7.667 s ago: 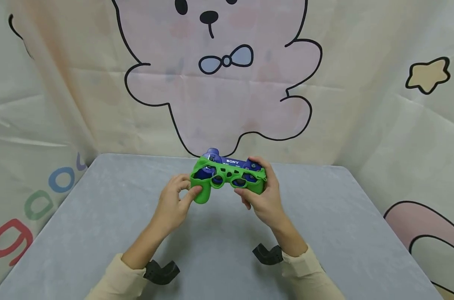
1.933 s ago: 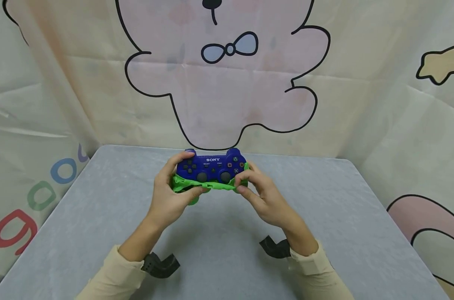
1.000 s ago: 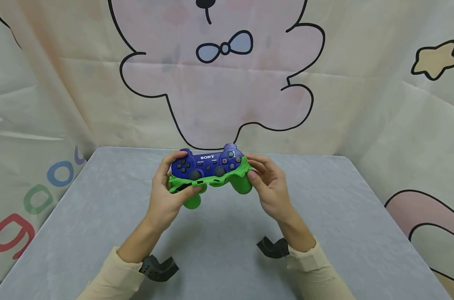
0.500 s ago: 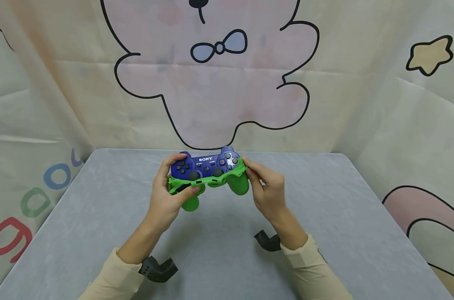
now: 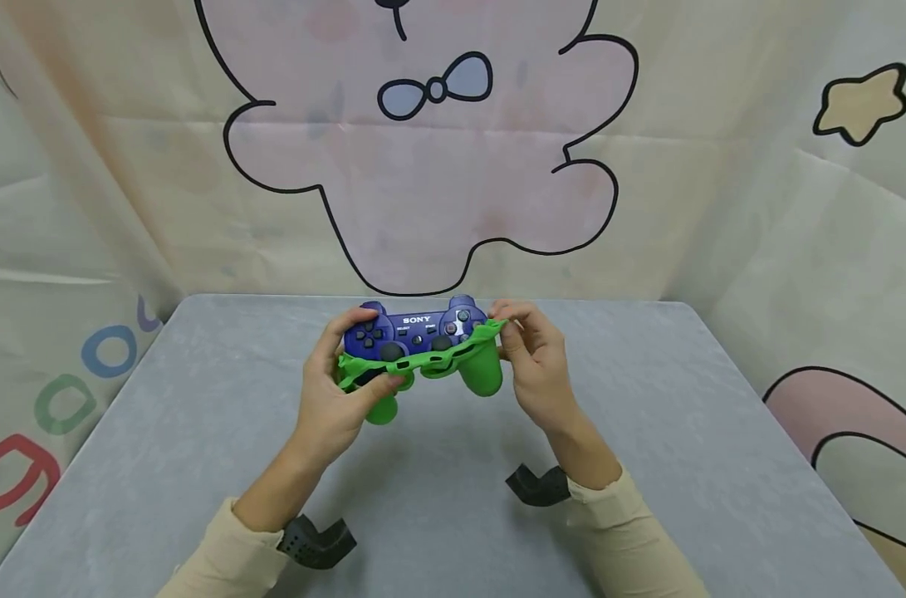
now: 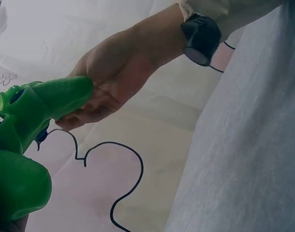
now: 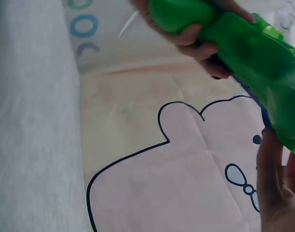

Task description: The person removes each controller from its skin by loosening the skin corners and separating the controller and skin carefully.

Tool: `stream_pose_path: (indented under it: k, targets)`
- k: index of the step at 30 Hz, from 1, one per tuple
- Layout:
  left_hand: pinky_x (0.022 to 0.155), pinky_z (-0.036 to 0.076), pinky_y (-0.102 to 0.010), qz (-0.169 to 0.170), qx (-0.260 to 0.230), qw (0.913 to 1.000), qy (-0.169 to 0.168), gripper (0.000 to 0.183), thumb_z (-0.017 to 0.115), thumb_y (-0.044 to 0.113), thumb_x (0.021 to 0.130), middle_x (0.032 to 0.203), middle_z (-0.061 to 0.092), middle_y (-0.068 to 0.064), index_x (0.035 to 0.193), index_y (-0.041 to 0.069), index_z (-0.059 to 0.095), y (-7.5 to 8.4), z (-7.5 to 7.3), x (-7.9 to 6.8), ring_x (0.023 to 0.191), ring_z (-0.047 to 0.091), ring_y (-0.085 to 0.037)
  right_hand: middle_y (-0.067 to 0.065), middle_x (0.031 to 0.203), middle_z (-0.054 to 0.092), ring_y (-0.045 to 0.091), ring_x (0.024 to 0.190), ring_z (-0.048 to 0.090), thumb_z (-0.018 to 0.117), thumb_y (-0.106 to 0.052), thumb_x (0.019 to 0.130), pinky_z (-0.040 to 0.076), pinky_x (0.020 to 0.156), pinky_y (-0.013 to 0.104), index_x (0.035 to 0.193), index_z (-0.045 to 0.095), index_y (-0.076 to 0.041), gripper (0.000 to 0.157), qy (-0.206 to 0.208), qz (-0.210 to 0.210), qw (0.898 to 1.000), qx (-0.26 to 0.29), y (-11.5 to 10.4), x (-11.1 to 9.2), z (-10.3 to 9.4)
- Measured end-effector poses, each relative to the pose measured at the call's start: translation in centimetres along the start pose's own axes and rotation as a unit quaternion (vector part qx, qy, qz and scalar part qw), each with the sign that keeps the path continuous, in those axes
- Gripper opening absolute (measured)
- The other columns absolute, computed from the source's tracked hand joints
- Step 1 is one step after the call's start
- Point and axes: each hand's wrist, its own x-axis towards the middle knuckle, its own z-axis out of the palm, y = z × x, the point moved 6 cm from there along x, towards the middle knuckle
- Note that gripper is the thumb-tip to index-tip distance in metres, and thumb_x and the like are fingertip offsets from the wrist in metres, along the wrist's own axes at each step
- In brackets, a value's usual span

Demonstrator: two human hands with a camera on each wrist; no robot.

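A blue game controller (image 5: 415, 329) with "SONY" lettering is held up over the table in the head view. Its lower half sits in a green silicone sleeve (image 5: 479, 372), whose upper edge is bunched below the thumbsticks, leaving the buttons bare. My left hand (image 5: 335, 399) grips the controller's left end, index finger on the top edge and thumb against the sleeve's front. With thumb and fingers, my right hand (image 5: 536, 365) pinches the sleeve's edge at the right end, drawing it slightly outward. From beneath, the left wrist view shows the sleeve's rounded grips (image 6: 22, 186).
A grey cloth-covered table (image 5: 438, 515) lies below both hands. Behind it hangs a curtain (image 5: 161, 166) printed with a cartoon bear and a star. Black wrist cameras (image 5: 316, 541) are strapped at both cuffs.
Earlier the sleeve lay over the controller's face; now its edge is bunched below the sticks. In the last half second my right hand has pulled the sleeve's right edge slightly outward.
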Motion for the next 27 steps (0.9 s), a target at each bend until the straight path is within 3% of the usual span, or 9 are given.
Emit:
stream_pose_path:
  k: [3,6,10,13,18,24,27]
  targets:
    - [0.077,0.061,-0.028,0.021,0.0,0.9998,0.004,0.071,0.08,-0.01,0.079,0.128,0.062,-0.011,0.14,0.007,0.05,0.3,0.1,-0.1,0.099,0.071,-0.016,-0.008,0.119,0.055,0.006,0.108,0.055,0.044,-0.022,0.108,0.053,0.081,0.018,0.105,0.061,-0.021,0.017,-0.055,0.06,0.992,0.096,0.4,-0.1,0.2]
    - [0.078,0.061,-0.027,0.042,-0.008,0.9991,0.007,0.068,0.081,-0.009,0.078,0.128,0.062,-0.014,0.137,0.005,0.051,0.5,0.1,-0.2,0.1,0.071,-0.016,-0.01,0.128,0.054,0.01,0.119,0.049,0.04,-0.027,0.109,0.047,0.096,0.023,0.106,0.059,-0.025,0.019,-0.124,0.094,0.975,0.159,0.6,-0.2,0.2]
    - [0.078,0.061,-0.025,0.071,-0.013,0.9971,0.024,0.064,0.083,-0.005,0.078,0.122,0.067,-0.008,0.134,0.003,0.053,1.0,-0.4,-0.1,0.098,0.071,-0.014,-0.008,0.131,0.053,0.011,0.119,0.047,0.035,-0.023,0.111,0.044,0.096,0.027,0.109,0.057,-0.022,0.023,-0.23,0.093,0.95,0.189,0.2,-0.3,0.3]
    - [0.077,0.061,-0.024,0.078,-0.016,0.9964,0.03,0.063,0.085,0.0,0.078,0.116,0.07,0.001,0.133,0.004,0.055,1.3,-0.8,0.0,0.096,0.072,-0.013,-0.005,0.13,0.052,0.012,0.116,0.048,0.034,-0.02,0.111,0.047,0.093,0.028,0.11,0.058,-0.02,0.023,-0.281,0.083,0.939,0.18,-0.3,-0.4,0.2]
    - [0.075,0.06,-0.023,0.082,-0.033,0.9959,0.02,0.063,0.087,0.017,0.078,0.11,0.072,0.003,0.133,0.007,0.056,1.6,-1.1,0.2,0.091,0.072,-0.012,-0.002,0.13,0.05,0.015,0.118,0.048,0.035,-0.016,0.111,0.046,0.098,0.029,0.109,0.058,-0.019,0.023,-0.312,0.065,0.933,0.165,-1.0,-0.5,-0.3]
    - [0.075,0.06,-0.023,0.104,-0.044,0.9936,0.005,0.062,0.085,0.02,0.08,0.115,0.071,0.002,0.133,0.008,0.057,2.0,-1.4,0.3,0.093,0.073,-0.013,-0.002,0.119,0.045,0.018,0.117,0.04,0.032,-0.008,0.11,0.04,0.096,0.03,0.107,0.057,-0.015,0.026,-0.335,0.024,0.925,0.175,-1.7,-0.8,-0.5]
    - [0.076,0.06,-0.024,0.109,-0.035,0.9934,-0.004,0.06,0.084,0.019,0.081,0.117,0.07,0.0,0.134,0.007,0.056,2.1,-1.6,0.3,0.094,0.073,-0.013,-0.003,0.118,0.049,0.016,0.116,0.042,0.034,-0.004,0.109,0.041,0.098,0.029,0.108,0.061,-0.015,0.029,-0.3,0.033,0.938,0.169,-1.6,-0.6,-0.3]
